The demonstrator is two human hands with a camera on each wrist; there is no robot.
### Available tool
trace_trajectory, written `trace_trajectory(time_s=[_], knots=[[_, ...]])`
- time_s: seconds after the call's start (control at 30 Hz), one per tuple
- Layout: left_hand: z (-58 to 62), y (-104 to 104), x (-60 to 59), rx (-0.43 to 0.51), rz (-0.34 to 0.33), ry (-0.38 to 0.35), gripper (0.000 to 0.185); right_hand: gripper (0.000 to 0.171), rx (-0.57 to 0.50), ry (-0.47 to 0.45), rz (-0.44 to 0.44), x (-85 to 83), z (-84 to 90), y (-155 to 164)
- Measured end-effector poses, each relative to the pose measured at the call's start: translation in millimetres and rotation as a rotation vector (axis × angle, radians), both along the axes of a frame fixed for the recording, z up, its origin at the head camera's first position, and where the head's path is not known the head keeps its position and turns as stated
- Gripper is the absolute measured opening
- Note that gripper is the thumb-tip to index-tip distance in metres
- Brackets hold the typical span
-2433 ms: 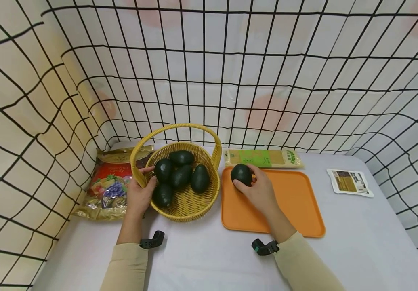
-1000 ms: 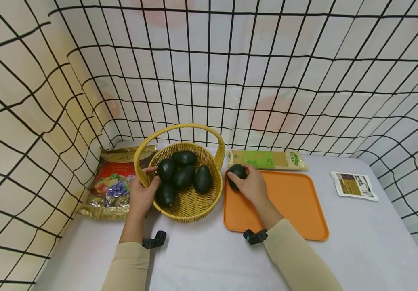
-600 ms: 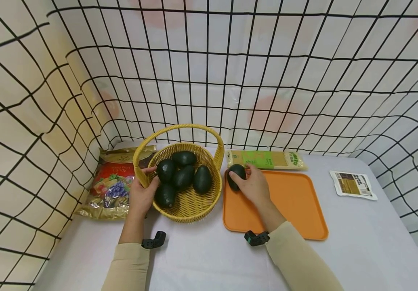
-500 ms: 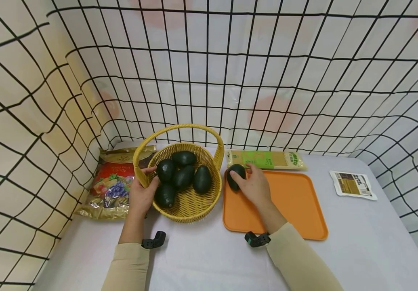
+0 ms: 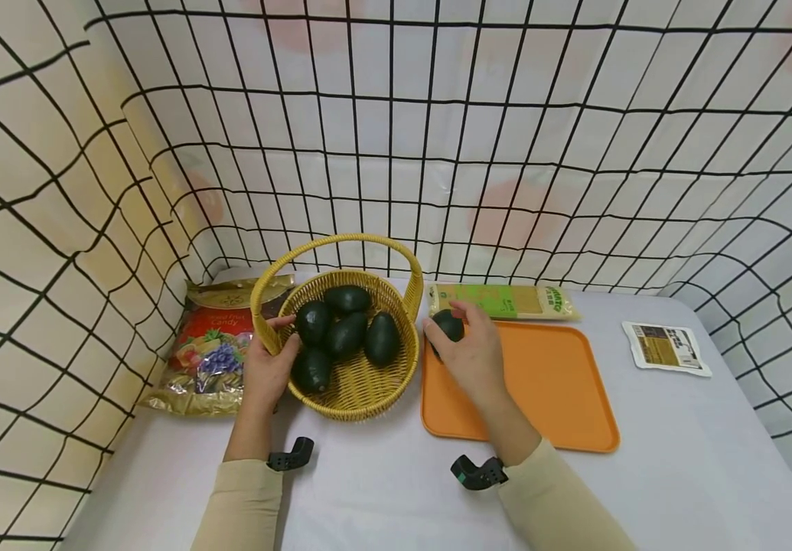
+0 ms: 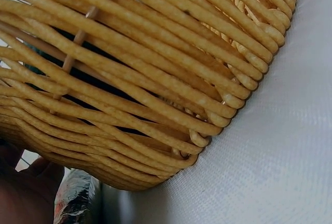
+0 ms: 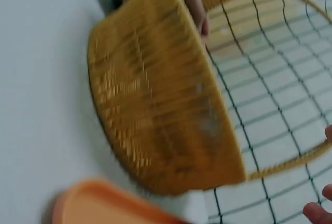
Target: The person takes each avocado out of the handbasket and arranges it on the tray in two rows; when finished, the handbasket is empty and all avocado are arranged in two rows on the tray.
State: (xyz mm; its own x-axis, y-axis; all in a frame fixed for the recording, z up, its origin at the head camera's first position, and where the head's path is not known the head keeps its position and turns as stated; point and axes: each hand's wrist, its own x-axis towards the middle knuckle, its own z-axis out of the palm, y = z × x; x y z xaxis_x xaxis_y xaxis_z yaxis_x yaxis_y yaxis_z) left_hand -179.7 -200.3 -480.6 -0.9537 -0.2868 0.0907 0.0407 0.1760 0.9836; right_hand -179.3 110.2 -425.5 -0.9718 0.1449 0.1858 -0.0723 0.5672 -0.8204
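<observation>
Right hand point(image 5: 470, 353) curled round avocado point(image 5: 448, 324) beside basket point(image 5: 405, 348) rim; could clip handle, drop fruit (left hand point(image 5: 266, 373) gripping rim).

Basket point(image 5: 350, 383) left of tray point(image 5: 554, 383)

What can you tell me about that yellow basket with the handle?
The basket is round, woven from yellow wicker-like strands, with one arched handle rising over it. It stands upright on the white table, left of the orange tray and right of a candy bag. Five dark green avocados lie inside. The left hand grips its near-left rim.
</observation>
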Motion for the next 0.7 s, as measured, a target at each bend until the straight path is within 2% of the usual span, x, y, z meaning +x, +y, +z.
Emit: trace_trajectory(time_s=[0.17, 0.3, 0.4, 0.6, 0.7], knots=[[-0.7, 0, -0.5, 0.0, 0.002, 0.0, 0.033, 0.053, -0.045, 0.086, 0.099, 11.4, 4.4, -27], [-2.7, 0, -1.8, -0.004, 0.006, 0.006, 0.033, 0.05, -0.062, 0.072, 0.243, 18.0, -0.6, -53], [-3.9, 2, -2.3, -0.003, -0.003, 0.002, 0.033, 0.051, 0.01, 0.03, 0.343, 19.4, -5.0, -69], [-5.2, 1, -4.0, 0.004, -0.001, 0.002, 0.032, 0.054, 0.269, -0.064, 0.524, 13.0, -13.2, -93], [-5.2, -1, -4.2, -0.009, 0.008, 0.014, 0.031, 0.057, 0.354, -0.11, 0.587, 9.5, -14.8, -104]])
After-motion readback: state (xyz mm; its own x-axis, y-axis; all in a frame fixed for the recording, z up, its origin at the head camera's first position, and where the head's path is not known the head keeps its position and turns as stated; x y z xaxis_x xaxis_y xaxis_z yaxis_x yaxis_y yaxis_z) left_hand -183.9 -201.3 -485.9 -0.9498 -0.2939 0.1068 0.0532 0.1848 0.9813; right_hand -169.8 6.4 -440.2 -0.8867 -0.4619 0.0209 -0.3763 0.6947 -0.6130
